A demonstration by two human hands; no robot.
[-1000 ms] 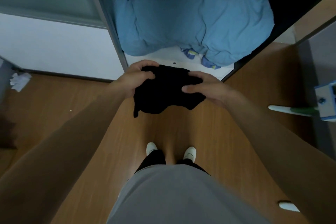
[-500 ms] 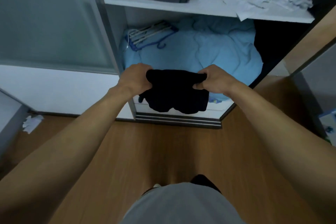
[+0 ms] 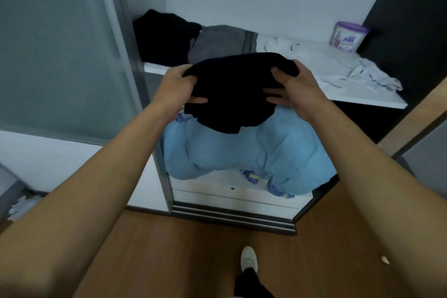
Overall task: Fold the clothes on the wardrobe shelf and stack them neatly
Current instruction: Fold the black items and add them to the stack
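Both hands hold a folded black garment in the air just in front of the white wardrobe shelf. My left hand grips its left edge, my right hand its right edge, thumbs on top. On the shelf lie a black garment at the left, a folded grey one beside it, and crumpled white clothes spread to the right.
A purple-lidded tub stands at the shelf's back right. A blue duvet fills the compartment below. The frosted sliding door is at the left, a dark panel at the right. Wooden floor lies underfoot.
Both hands have lifted the black garment from waist height up to the shelf's front edge. My view has tilted up, so the shelf and its clothes are now fully in sight.
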